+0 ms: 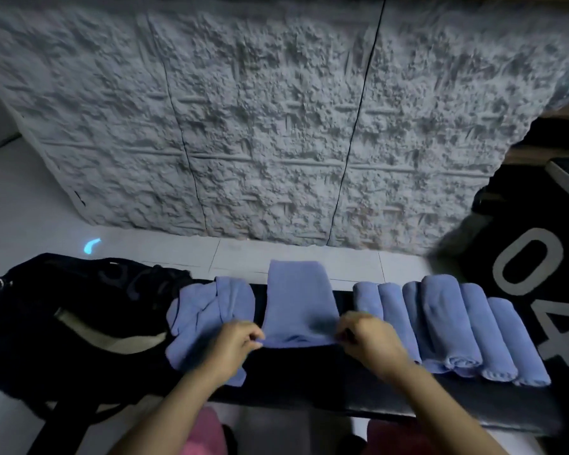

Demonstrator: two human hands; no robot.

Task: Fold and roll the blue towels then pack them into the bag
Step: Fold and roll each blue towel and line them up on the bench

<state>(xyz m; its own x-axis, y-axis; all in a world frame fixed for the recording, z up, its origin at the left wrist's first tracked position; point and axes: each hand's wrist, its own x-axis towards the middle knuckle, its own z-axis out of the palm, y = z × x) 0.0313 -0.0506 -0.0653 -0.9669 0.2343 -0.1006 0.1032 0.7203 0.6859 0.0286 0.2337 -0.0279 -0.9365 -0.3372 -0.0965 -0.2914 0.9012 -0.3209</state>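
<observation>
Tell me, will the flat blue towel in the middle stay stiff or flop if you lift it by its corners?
It would probably flop: the towel is soft cloth, and its near edge bends where the left hand and right hand pinch it. It is likely light, since two small pinches hold it. Lying flat, it probably won't roll.

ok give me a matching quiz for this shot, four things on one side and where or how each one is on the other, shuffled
Things
1. flat towel
2. rolled towels
3. crumpled towels
4. black bag

Places or states
A. slumped at the far left
B. lined up side by side on the right
C. near corners pinched by the left hand and right hand
D. loose heap just left of centre

Pairs: 1-C, 2-B, 3-D, 4-A
</observation>
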